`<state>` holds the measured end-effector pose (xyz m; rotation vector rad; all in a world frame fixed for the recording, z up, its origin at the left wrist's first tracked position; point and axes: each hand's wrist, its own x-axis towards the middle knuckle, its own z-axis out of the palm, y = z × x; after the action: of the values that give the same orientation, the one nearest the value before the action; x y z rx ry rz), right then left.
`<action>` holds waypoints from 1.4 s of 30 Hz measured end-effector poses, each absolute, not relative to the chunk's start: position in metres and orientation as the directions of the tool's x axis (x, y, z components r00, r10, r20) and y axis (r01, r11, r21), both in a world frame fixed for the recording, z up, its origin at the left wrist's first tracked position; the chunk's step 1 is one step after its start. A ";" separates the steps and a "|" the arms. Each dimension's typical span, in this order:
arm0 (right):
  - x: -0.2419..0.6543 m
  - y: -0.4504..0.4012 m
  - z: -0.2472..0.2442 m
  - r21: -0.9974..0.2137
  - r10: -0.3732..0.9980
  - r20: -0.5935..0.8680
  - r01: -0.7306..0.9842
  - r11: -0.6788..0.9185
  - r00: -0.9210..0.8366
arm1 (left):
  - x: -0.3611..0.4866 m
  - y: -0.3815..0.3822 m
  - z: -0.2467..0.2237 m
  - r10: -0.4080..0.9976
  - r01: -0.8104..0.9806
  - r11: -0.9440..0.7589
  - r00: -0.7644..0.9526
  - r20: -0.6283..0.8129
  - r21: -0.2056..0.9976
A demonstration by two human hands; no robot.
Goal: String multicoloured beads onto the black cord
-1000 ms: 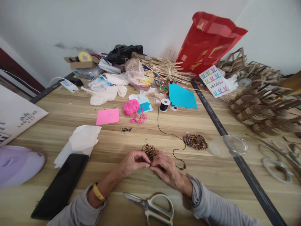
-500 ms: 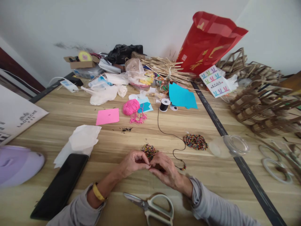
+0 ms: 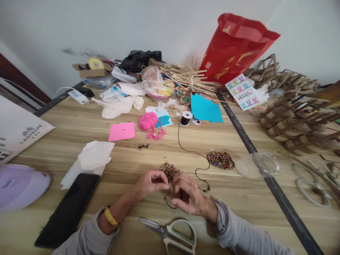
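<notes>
My left hand (image 3: 151,183) pinches a thin black cord (image 3: 166,201) between thumb and fingertips. From there the cord hangs in a small loop toward my right hand (image 3: 188,194), whose thumb and curled fingers stand apart. Something dark, perhaps beads, shows in that gap. Just beyond the hands lies a pile of small multicoloured beads (image 3: 168,170). More of the cord emerges on the right with a few threaded beads (image 3: 206,188) and runs up to a spool of black cord (image 3: 185,119). Between my forearms rest pale-handled scissors (image 3: 170,232).
A coil of beads (image 3: 221,160) lies right of the cord, near a clear plastic lid (image 3: 245,165). On the left are a black phone-like slab (image 3: 67,209) and white paper (image 3: 91,157). Pink yarn (image 3: 148,121), a red bag (image 3: 236,49) and woven baskets (image 3: 289,120) stand farther back.
My right hand's thumb and fingers have parted and moved slightly away from my left fingertips. A loop of cord now shows between the hands. My left hand stays nearly in place.
</notes>
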<state>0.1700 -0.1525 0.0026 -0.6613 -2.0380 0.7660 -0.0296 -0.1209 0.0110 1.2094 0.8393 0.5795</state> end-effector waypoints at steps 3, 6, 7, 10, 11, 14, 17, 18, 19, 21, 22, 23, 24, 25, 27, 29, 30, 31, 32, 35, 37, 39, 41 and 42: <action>0.168 -0.152 0.001 -0.722 0.709 0.510 0.206 0.661 -0.486 | -0.029 -0.121 0.010 0.774 0.055 0.262 0.584 -0.244 0.964; 0.167 -0.151 -0.002 -0.713 0.715 0.504 0.233 0.661 -0.485 | -0.028 -0.121 0.008 0.778 0.055 0.243 0.585 -0.228 0.969; 0.167 -0.151 -0.002 -0.711 0.717 0.499 0.242 0.660 -0.487 | -0.028 -0.121 0.007 0.779 0.057 0.235 0.586 -0.223 0.970; 0.166 -0.151 -0.003 -0.701 0.717 0.494 0.262 0.663 -0.492 | -0.029 -0.121 0.006 0.786 0.069 0.203 0.584 -0.204 0.977; 0.166 -0.151 -0.002 -0.698 0.715 0.495 0.265 0.666 -0.493 | -0.029 -0.121 0.006 0.787 0.073 0.189 0.585 -0.196 0.979; 0.167 -0.151 -0.002 -0.689 0.713 0.500 0.273 0.671 -0.491 | -0.030 -0.121 0.005 0.790 0.080 0.152 0.589 -0.170 0.985; 0.168 -0.151 -0.001 -0.688 0.717 0.505 0.277 0.671 -0.481 | -0.030 -0.121 0.004 0.791 0.088 0.143 0.589 -0.167 0.986; 0.168 -0.151 0.000 -0.690 0.717 0.504 0.275 0.669 -0.481 | -0.030 -0.121 0.004 0.792 0.090 0.143 0.587 -0.169 0.986; 0.167 -0.151 0.000 -0.693 0.718 0.502 0.272 0.667 -0.482 | -0.030 -0.121 0.005 0.792 0.093 0.144 0.585 -0.172 0.985; 0.167 -0.151 0.000 -0.697 0.720 0.503 0.269 0.665 -0.479 | -0.031 -0.121 0.005 0.795 0.103 0.144 0.581 -0.176 0.984; 0.167 -0.151 0.000 -0.697 0.722 0.504 0.271 0.664 -0.475 | -0.031 -0.121 0.005 0.797 0.108 0.142 0.577 -0.179 0.984; 0.167 -0.151 0.000 -0.696 0.724 0.505 0.274 0.664 -0.470 | -0.031 -0.121 0.006 0.800 0.115 0.140 0.572 -0.181 0.983; 0.166 -0.151 0.000 -0.695 0.725 0.506 0.276 0.664 -0.468 | -0.030 -0.120 0.006 0.802 0.122 0.139 0.568 -0.184 0.983; 0.166 -0.150 0.000 -0.696 0.725 0.506 0.276 0.663 -0.467 | -0.030 -0.120 0.007 0.806 0.127 0.137 0.563 -0.186 0.982; 0.166 -0.150 0.000 -0.701 0.729 0.499 0.276 0.658 -0.469 | -0.030 -0.120 0.010 0.818 0.132 0.139 0.543 -0.189 0.981; 0.167 -0.150 0.000 -0.707 0.735 0.489 0.279 0.649 -0.471 | -0.031 -0.119 0.012 0.853 0.123 0.147 0.486 -0.188 0.982; 0.167 -0.151 0.000 -0.710 0.739 0.482 0.284 0.645 -0.471 | -0.032 -0.118 0.013 0.878 0.118 0.148 0.442 -0.186 0.982; 0.168 -0.151 0.000 -0.711 0.742 0.478 0.288 0.641 -0.470 | -0.032 -0.117 0.014 0.903 0.117 0.145 0.391 -0.179 0.983; 0.168 -0.151 0.000 -0.712 0.744 0.475 0.291 0.639 -0.470 | -0.033 -0.116 0.014 0.925 0.124 0.135 0.341 -0.170 0.983; 0.168 -0.151 0.000 -0.711 0.746 0.477 0.294 0.638 -0.465 | -0.037 -0.113 0.012 0.961 0.196 0.058 0.256 -0.108 0.979; 0.168 -0.151 -0.001 -0.710 0.745 0.481 0.293 0.640 -0.463 | -0.039 -0.111 0.010 0.967 0.270 -0.038 0.251 -0.032 0.962; 0.168 -0.150 -0.001 -0.706 0.742 0.487 0.293 0.645 -0.460 | -0.040 -0.110 0.008 0.958 0.359 -0.159 0.282 0.055 0.920; 0.168 -0.150 -0.001 -0.699 0.740 0.495 0.297 0.651 -0.456 | -0.042 -0.110 0.008 0.935 0.443 -0.277 0.329 0.132 0.853; 0.168 -0.150 -0.001 -0.694 0.738 0.500 0.300 0.654 -0.453 | -0.043 -0.110 0.008 0.922 0.481 -0.324 0.355 0.157 0.815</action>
<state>0.1675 -0.1500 -0.0015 -0.8056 -2.0367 0.6667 -0.0428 -0.1103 0.0081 1.9428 1.2176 0.8325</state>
